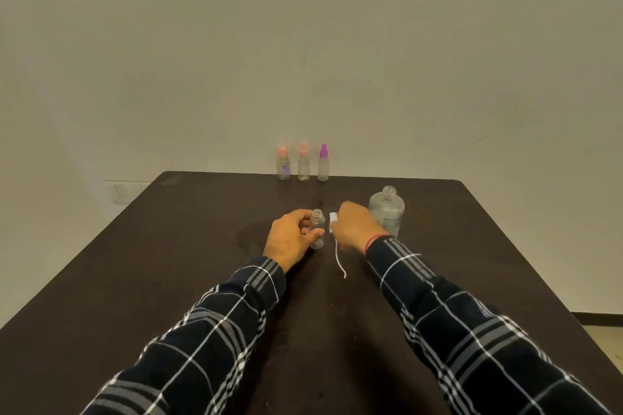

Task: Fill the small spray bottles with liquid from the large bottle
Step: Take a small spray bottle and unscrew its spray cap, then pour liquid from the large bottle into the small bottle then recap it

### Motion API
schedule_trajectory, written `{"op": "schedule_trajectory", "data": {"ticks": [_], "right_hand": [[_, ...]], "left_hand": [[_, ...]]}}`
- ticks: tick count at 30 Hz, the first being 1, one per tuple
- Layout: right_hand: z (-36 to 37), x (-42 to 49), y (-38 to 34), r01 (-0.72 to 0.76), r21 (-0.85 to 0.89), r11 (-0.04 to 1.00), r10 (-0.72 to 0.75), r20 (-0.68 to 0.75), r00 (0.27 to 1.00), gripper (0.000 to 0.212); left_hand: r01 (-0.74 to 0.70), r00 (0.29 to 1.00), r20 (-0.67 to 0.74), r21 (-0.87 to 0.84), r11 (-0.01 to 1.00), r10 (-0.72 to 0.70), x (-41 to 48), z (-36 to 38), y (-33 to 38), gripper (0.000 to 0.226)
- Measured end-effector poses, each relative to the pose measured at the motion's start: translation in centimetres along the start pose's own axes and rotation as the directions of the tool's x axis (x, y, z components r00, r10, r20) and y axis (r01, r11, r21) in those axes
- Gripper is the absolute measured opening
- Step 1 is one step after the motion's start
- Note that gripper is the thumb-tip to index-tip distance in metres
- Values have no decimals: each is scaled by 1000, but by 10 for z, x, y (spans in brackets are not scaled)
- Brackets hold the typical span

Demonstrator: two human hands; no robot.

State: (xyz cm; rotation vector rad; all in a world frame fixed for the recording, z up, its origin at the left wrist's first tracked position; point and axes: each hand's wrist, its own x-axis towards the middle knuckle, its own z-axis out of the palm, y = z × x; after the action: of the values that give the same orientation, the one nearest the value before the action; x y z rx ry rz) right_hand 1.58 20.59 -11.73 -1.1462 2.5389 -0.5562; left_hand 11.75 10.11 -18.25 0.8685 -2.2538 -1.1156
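Note:
A small clear spray bottle [318,229] stands uncapped in the middle of the dark table [168,280]. My left hand [291,237] grips it from the left. Just right of it, my right hand [357,227] holds the white spray head [333,219], and its thin dip tube [339,261] trails down toward me. The large clear bottle [386,209] stands open behind my right hand. At the far edge stand three capped small spray bottles: two with pink caps [283,163] [303,163] and one with a purple cap [323,163].
A pale wall rises right behind the table's far edge. A wall socket [123,192] sits low at the left. Damp-looking marks [249,236] show on the tabletop near the left hand. Floor shows past the table's right edge.

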Motion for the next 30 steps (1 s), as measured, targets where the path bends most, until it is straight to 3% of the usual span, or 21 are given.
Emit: {"op": "schedule_trajectory", "data": {"ticks": [7, 14, 17, 20, 23, 27, 30], "right_hand": [[37, 2, 15, -93, -103, 990, 95, 13, 995, 30], [40, -13, 19, -48, -173, 984, 42, -42, 998, 45], [32, -33, 24, -20, -202, 979, -46, -315, 948, 38], [24, -51, 40, 43, -78, 996, -83, -626, 775, 33], [22, -52, 65, 60, 82, 995, 18, -726, 687, 24], [30, -46, 86, 3, 229, 973, 174, -749, 640, 61], [32, -37, 94, 55, 346, 937, 204, -665, 718, 87]], "left_hand": [[-15, 1000, 13, 37, 999, 14, 2, 0, -1, 42], [-11, 1000, 13, 41, 999, 10, 2, 0, -1, 41], [0, 1000, 8, 42, 999, -1, 1, 0, 1, 41], [7, 1000, 4, 37, 999, -8, 1, 0, 2, 39], [7, 1000, 3, 32, 999, -7, -1, 0, 2, 40], [6, 1000, 1, 25, 1000, -6, -2, -1, 3, 39], [6, 1000, 5, 28, 1000, -6, -2, -1, 3, 39]]}}
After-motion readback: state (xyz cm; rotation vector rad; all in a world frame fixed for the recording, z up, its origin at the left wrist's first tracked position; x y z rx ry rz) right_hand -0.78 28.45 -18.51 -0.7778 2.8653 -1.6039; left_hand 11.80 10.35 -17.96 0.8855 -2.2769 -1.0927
